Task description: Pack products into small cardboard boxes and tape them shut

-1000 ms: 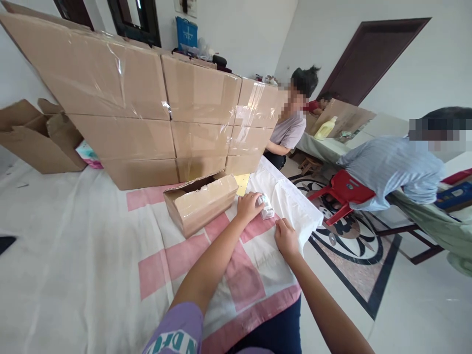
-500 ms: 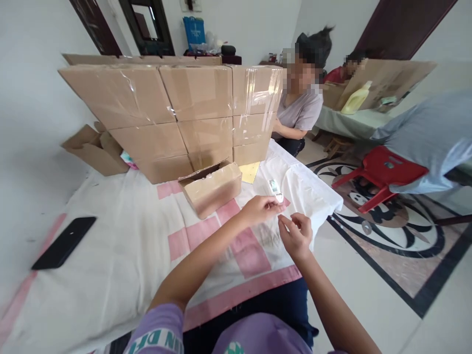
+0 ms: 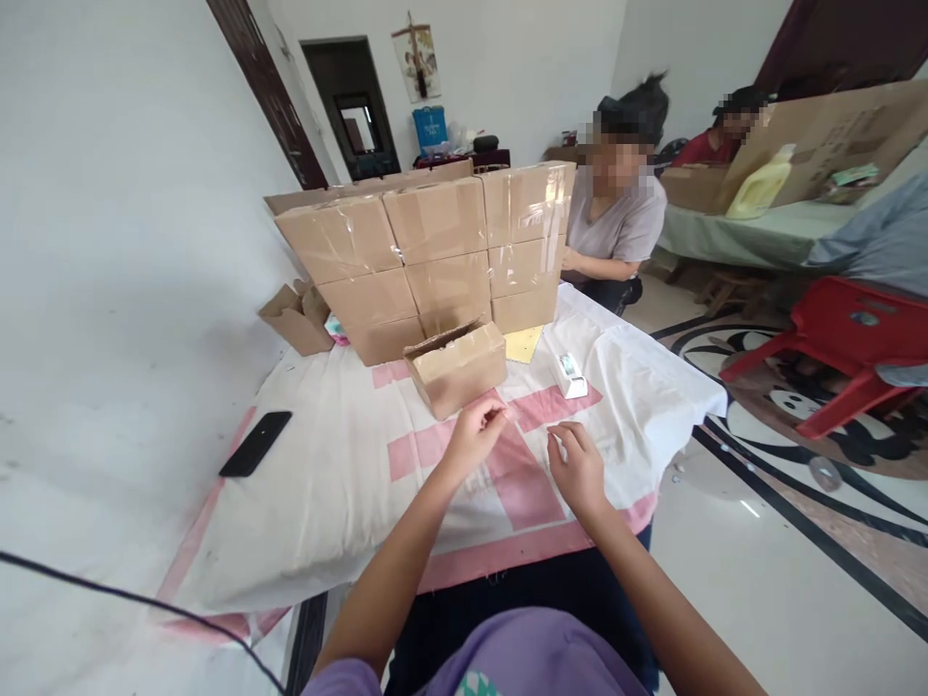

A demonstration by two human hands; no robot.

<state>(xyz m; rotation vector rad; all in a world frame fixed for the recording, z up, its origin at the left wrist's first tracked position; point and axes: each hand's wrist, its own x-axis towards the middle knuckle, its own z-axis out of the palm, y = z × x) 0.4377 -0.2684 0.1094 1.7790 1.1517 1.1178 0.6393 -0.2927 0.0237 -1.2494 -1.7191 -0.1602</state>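
Observation:
My left hand (image 3: 475,437) hovers over the cloth in front of the small open cardboard box (image 3: 464,372), its fingers curled into a pinch. Facing it, my right hand (image 3: 578,470) has thumb and forefinger drawn together. Whatever lies between the fingertips of either hand, if anything, is too small to make out. Beyond my right hand stands a small white box (image 3: 576,387) with a greenish picture on top. A yellow sheet (image 3: 523,344) lies behind the cardboard box, partly tucked by the carton wall.
A wall of taped cartons (image 3: 446,285) stands across the far side of the table. At left lie a black phone (image 3: 256,445) and an open carton (image 3: 297,321). A person (image 3: 616,227) crouches behind the right corner. A red stool (image 3: 862,333) stands at right.
My left hand has drawn back from beside the white box toward the left, and the gap between my hands has widened. The camera view has shifted left and up.

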